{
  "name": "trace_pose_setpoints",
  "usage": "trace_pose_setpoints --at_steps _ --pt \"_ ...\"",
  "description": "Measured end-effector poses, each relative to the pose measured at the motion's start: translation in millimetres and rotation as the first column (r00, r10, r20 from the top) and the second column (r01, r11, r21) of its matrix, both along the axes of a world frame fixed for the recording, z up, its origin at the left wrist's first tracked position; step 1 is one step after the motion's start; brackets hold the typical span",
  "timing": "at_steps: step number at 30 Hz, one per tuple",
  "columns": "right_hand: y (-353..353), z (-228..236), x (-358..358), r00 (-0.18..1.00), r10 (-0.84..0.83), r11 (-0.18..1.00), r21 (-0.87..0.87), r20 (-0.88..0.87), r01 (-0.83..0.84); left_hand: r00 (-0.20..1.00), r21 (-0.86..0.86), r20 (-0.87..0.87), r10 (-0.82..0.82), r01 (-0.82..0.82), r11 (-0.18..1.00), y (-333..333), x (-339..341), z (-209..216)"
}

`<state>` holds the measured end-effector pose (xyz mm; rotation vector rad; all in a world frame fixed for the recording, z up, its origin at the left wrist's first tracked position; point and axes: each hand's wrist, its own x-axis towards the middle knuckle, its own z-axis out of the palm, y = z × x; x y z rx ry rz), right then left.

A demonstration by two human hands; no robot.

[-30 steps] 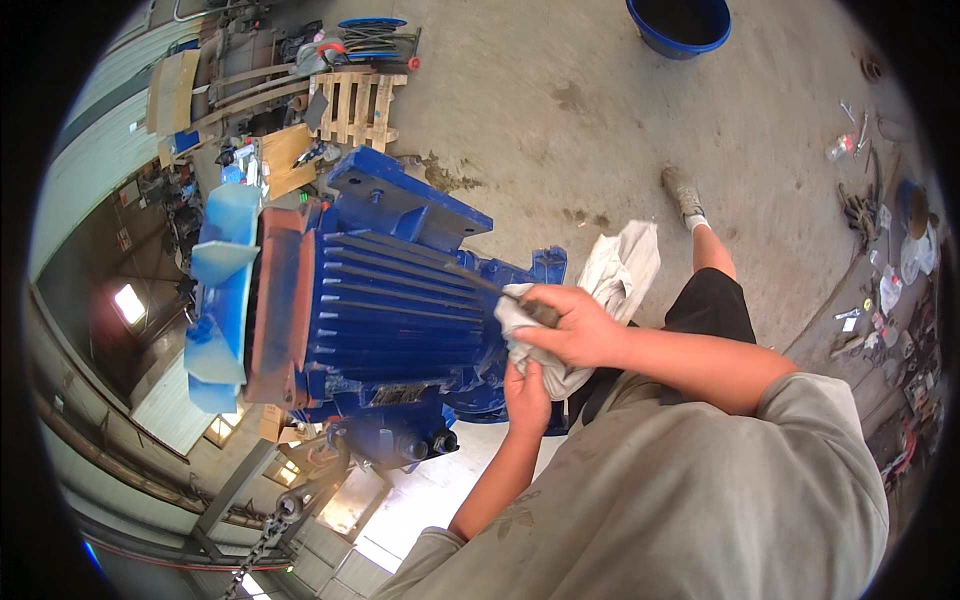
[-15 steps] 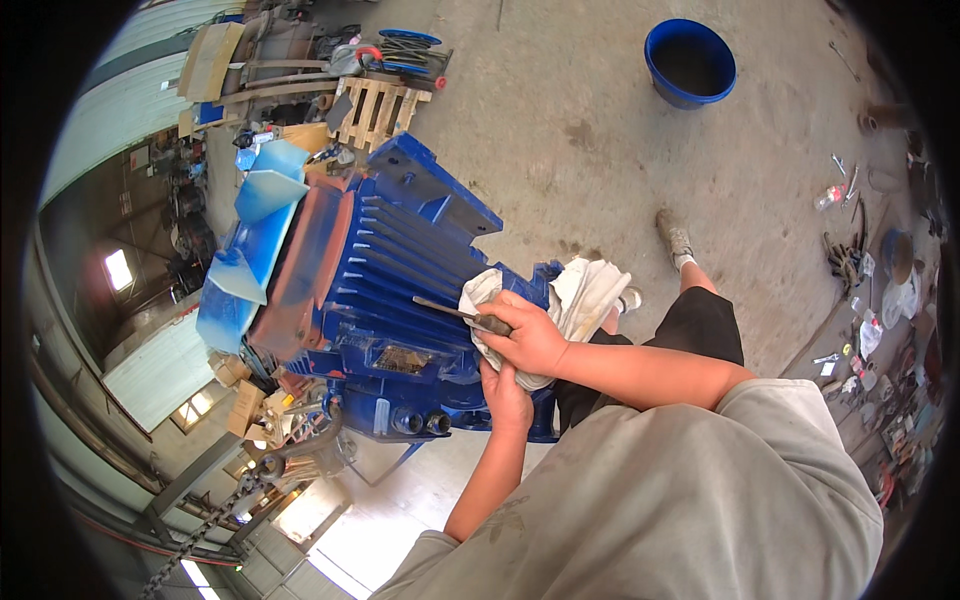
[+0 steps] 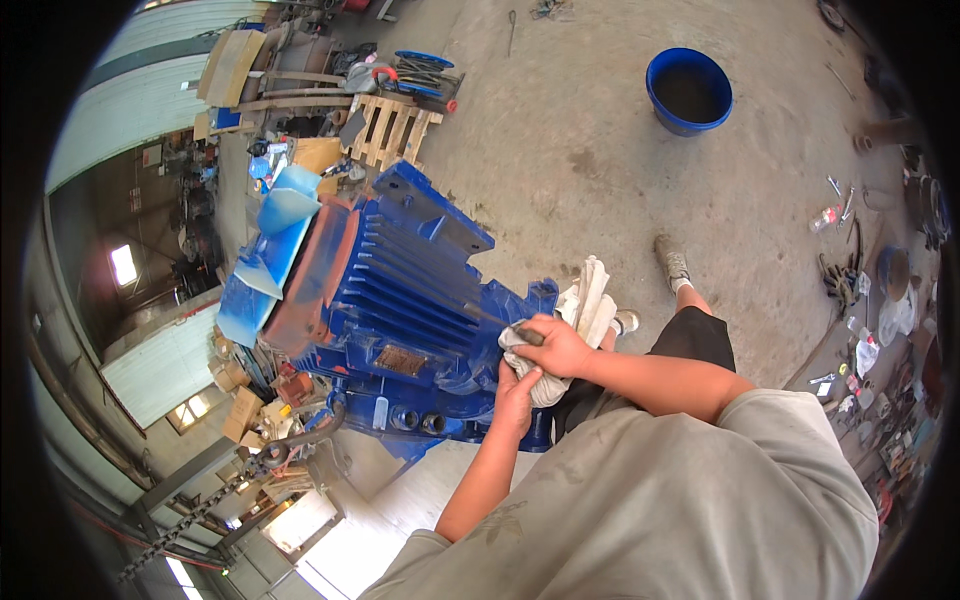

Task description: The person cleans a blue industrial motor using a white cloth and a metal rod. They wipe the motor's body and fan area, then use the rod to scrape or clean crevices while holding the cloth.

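A big blue electric motor point(image 3: 410, 290) with cooling fins lies in front of me, a blue-and-white fan point(image 3: 262, 255) at its far left end. Close to its near right end, my right hand point(image 3: 562, 347) is closed around the dark handle of a screwdriver-like tool point(image 3: 528, 335), whose thin shaft points left over the fins. A crumpled whitish rag point(image 3: 545, 388) is bunched beneath that hand. My left hand point(image 3: 514, 398) grips the rag from below, fingers partly hidden by the cloth. More pale cloth point(image 3: 592, 300) lies just beyond my right hand.
A blue bucket point(image 3: 690, 90) with dark contents stands on the concrete floor at the upper right. Tools and litter point(image 3: 850, 270) lie along the right side. Toward the back left are a wooden pallet point(image 3: 395, 130) and a cable reel point(image 3: 425, 75). A chain point(image 3: 190, 530) hangs lower left.
Both hands, with the rag and the tool, have moved right and slightly down, away from the fins. The view has shifted a little; the motor keeps its pose.
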<state>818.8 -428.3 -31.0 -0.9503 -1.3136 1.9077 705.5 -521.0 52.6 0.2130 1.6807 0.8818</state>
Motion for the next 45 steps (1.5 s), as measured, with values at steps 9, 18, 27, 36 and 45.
trace_pose_setpoints --at_steps 9,18,27,36,45 --pt "76 32 70 0.964 0.001 0.881 -0.456 -0.267 -0.127 0.971 0.159 -0.005 -0.239 0.237 0.958 25 8 41" --pt "125 83 111 0.968 0.061 0.95 -0.283 -0.243 -0.13 0.939 0.354 0.3 -0.17 0.055 0.933 53 18 97" --pt "149 114 112 0.842 0.481 0.783 -0.312 -0.244 -0.538 0.885 0.376 0.439 -0.152 -0.027 0.926 64 12 116" --pt "175 170 97 0.896 0.323 0.852 -0.317 -0.306 -0.416 0.913 0.391 0.2 -0.355 0.258 0.884 78 21 85" --pt "205 177 37 0.94 0.34 0.939 -0.06 0.01 -0.339 0.967 0.446 0.195 0.162 -0.235 0.864 119 20 58"
